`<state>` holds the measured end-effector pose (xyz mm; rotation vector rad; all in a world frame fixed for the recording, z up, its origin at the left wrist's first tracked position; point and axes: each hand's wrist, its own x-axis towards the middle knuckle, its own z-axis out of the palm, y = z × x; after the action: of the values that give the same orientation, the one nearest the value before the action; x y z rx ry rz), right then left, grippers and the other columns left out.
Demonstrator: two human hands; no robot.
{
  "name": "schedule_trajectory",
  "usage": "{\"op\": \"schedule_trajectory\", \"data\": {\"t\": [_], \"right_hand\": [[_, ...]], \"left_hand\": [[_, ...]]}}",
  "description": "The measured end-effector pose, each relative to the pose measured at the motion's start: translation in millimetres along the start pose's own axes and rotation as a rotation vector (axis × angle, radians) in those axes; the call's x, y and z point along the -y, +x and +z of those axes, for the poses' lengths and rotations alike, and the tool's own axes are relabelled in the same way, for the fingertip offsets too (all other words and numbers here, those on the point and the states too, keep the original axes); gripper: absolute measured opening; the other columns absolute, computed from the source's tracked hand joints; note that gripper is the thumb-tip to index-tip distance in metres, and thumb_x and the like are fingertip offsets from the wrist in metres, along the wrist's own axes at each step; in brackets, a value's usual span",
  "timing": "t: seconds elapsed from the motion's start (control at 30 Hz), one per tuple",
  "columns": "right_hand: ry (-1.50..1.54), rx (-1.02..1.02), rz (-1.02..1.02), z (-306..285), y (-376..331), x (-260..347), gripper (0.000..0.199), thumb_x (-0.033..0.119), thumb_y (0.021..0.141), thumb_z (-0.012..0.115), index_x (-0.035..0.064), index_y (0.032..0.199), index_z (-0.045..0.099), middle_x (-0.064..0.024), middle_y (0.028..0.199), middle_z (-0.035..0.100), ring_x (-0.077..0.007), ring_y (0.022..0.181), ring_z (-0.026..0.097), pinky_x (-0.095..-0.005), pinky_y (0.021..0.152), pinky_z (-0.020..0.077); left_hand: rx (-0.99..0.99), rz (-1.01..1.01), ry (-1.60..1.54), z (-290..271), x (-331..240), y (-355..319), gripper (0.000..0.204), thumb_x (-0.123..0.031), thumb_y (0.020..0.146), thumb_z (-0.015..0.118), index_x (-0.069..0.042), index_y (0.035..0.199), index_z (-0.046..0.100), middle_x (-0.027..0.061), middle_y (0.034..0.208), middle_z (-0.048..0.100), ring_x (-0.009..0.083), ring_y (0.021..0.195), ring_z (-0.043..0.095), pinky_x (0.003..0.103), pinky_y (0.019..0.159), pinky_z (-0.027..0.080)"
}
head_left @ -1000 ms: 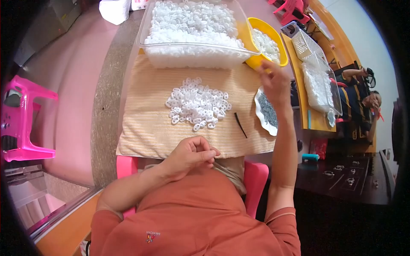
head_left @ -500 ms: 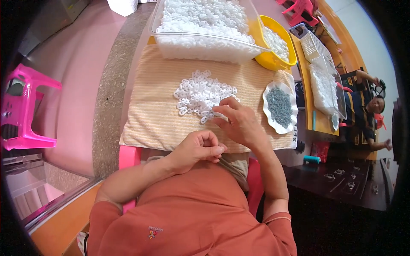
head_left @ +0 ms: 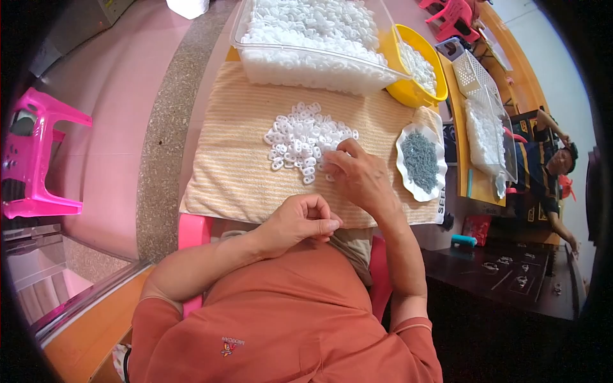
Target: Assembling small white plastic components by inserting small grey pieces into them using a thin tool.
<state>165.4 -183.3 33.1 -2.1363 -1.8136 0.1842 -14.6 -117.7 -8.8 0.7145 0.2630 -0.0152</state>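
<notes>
A loose pile of small white oval plastic pieces with holes [head_left: 306,135] lies on a striped beige towel [head_left: 223,163]. At the pile's right edge, my right hand [head_left: 363,179] has its fingers bent down and drawn together; whatever is between the fingertips is hidden. My left hand [head_left: 303,218] hovers by the towel's near edge, close to my body. Its thumb and forefinger are pinched, and what they hold, if anything, is too small to make out. To the right of my right hand sits a scalloped white dish [head_left: 404,180] filled with small grey-blue pieces [head_left: 420,159].
Behind the pile stands a clear plastic bin [head_left: 306,54] full of white pieces, beside a yellow basin [head_left: 399,89] with more of them. Another filled bin [head_left: 488,137] is on a table at right, near a seated person [head_left: 543,163]. A pink stool [head_left: 41,153] stands left.
My right hand has shifted slightly down at the pile's edge, and its fingers have drawn closer together. My left hand keeps its pinch almost in place. The person at right has lowered an arm.
</notes>
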Motion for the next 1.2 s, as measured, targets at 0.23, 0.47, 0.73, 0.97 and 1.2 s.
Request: {"op": "schedule_trajectory", "data": {"t": [0.23, 0.47, 0.73, 0.97, 1.2], "right_hand": [[0.019, -0.038, -0.032, 5, -2, -10, 0.012, 0.014, 0.083, 0.065, 0.0089, 0.093, 0.065, -0.007, 0.09, 0.061, -0.0301, 0.072, 0.063, -0.0395, 0.061, 0.0496], [-0.004, -0.12, -0.034, 8, -5, -12, 0.009, 0.011, 0.084, 0.06, 0.0057, 0.092, 0.062, -0.009, 0.087, 0.06, -0.0308, 0.073, 0.062, -0.0396, 0.06, 0.0486], [0.164, -0.233, -0.019, 9, -8, -12, 0.008, 0.003, 0.082, 0.064, 0.0026, 0.089, 0.061, -0.0111, 0.083, 0.061, -0.0309, 0.072, 0.062, -0.0354, 0.06, 0.0481], [0.47, -0.216, 0.175, 1, -26, 9, 0.01, 0.002, 0.085, 0.066, 0.0004, 0.094, 0.063, -0.007, 0.075, 0.064, -0.0127, 0.062, 0.058, -0.0269, 0.057, 0.0471], [0.933, -0.144, 0.352, 9, -47, 35, 0.01, 0.0, 0.089, 0.063, -0.0026, 0.099, 0.062, -0.0002, 0.079, 0.062, -0.0042, 0.069, 0.057, -0.0176, 0.06, 0.0461]], "left_hand": [[-0.008, 0.003, -0.011, -1, 1, 0, 0.016, -0.009, 0.087, 0.068, -0.004, 0.083, 0.053, 0.008, 0.093, 0.063, 0.008, 0.069, 0.056, 0.023, 0.061, 0.049], [-0.02, 0.0, -0.004, -2, 1, 0, 0.014, -0.009, 0.086, 0.068, -0.006, 0.082, 0.054, 0.0095, 0.094, 0.065, 0.0097, 0.069, 0.06, 0.023, 0.063, 0.051], [-0.021, 0.022, -0.021, 1, 1, -1, 0.016, -0.011, 0.087, 0.068, -0.005, 0.082, 0.054, 0.0035, 0.08, 0.062, 0.0074, 0.068, 0.057, 0.022, 0.061, 0.049], [-0.119, 0.043, -0.004, -1, 3, 0, 0.016, -0.012, 0.089, 0.066, -0.003, 0.097, 0.056, 0.0029, 0.082, 0.062, 0.0085, 0.072, 0.061, 0.022, 0.065, 0.053], [-0.201, 0.094, -0.147, 2, 3, 0, 0.022, -0.015, 0.092, 0.063, -0.002, 0.107, 0.054, 0.0038, 0.088, 0.063, 0.0096, 0.076, 0.062, 0.024, 0.067, 0.055]]}}
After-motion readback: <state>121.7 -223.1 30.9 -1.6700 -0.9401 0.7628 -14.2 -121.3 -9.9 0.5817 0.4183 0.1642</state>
